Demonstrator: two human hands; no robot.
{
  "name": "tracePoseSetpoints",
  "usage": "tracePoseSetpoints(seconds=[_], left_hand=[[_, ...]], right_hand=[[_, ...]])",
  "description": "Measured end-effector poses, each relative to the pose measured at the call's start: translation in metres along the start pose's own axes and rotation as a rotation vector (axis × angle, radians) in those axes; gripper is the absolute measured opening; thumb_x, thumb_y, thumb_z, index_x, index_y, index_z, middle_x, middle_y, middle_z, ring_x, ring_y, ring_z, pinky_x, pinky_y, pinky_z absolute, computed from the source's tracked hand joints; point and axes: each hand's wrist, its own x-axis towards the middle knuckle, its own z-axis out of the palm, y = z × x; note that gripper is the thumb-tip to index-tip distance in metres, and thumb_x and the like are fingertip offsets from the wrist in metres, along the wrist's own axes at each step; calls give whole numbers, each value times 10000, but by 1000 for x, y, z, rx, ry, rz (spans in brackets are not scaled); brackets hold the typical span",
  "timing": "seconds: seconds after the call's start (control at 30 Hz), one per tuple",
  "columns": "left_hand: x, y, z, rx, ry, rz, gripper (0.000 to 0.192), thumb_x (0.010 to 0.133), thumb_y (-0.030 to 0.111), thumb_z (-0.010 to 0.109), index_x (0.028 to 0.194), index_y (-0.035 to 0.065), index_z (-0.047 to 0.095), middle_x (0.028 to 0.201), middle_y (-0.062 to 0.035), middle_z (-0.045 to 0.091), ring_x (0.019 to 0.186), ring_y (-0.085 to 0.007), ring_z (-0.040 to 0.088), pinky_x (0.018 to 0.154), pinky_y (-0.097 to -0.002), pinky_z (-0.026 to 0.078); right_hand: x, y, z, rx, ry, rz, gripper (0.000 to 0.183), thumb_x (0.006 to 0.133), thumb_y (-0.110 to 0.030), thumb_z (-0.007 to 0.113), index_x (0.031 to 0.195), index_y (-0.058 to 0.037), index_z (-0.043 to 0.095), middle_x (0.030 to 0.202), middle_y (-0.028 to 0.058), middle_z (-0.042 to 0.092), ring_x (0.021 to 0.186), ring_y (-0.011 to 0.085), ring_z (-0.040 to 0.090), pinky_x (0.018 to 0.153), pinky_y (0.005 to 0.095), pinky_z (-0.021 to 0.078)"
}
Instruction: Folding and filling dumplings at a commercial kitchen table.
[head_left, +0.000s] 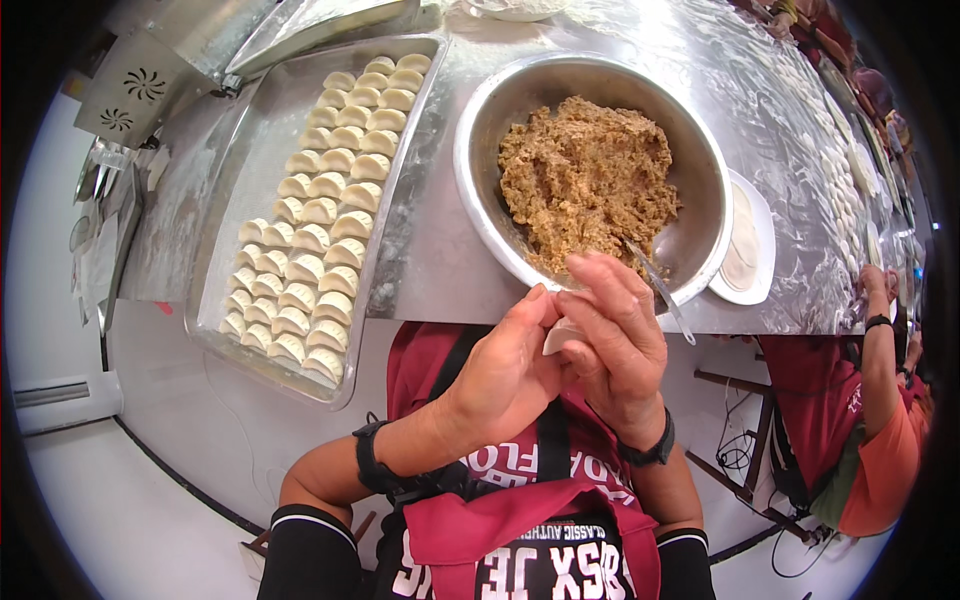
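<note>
Between my left hand (504, 367) and my right hand (619, 337) a pale dumpling (562, 335) is held by the fingers of both, just in front of the bowl's near rim; the fingers hide much of it. The large steel bowl (469, 176) holds brown minced filling (589, 176), with a metal spoon (660, 289) leaning over its near rim. Right of the bowl, round dough wrappers (739, 240) lie on a white plate (761, 266). To the left, rows of pleated dumplings (304, 268) lie on a metal tray (360, 330).
The floured steel table (427, 247) runs under the bowl and tray. Small dough pieces (836, 176) lie along its far right. Co-workers' hands (874, 281) are at the right edge. A perforated metal box (139, 94) stands at the upper left.
</note>
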Motion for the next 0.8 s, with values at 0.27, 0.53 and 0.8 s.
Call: tracePoseSetpoints(seconds=[0.27, 0.53, 0.8], left_hand=[[-3, -1, -5, 83, -44, 29, 444, 989, 351, 244, 1256, 33, 400, 1173, -69, 494, 1053, -164, 510, 900, -315, 432], [-1, 1, -6, 121, -67, 49, 448, 985, 365, 266, 1260, 38, 401, 1164, -70, 498, 1063, -160, 507, 916, -322, 435], [-14, 8, -15, 55, -36, 63, 385, 974, 329, 341, 1239, 60, 418, 1131, -63, 519, 1038, -161, 536, 838, -310, 491]], right_hand=[[-4, -1, -6, 188, -64, 149, 495, 751, -338, 671, 1080, 20, 577, 1200, 191, 526, 1092, 359, 506, 895, 414, 406], [-2, -2, -15, 226, -157, 158, 477, 703, -309, 723, 1039, 11, 607, 1220, 202, 511, 1093, 372, 503, 909, 430, 397], [4, -13, -7, 123, -175, 122, 460, 682, -311, 741, 992, 10, 630, 1203, 217, 514, 1079, 357, 517, 896, 427, 408]])
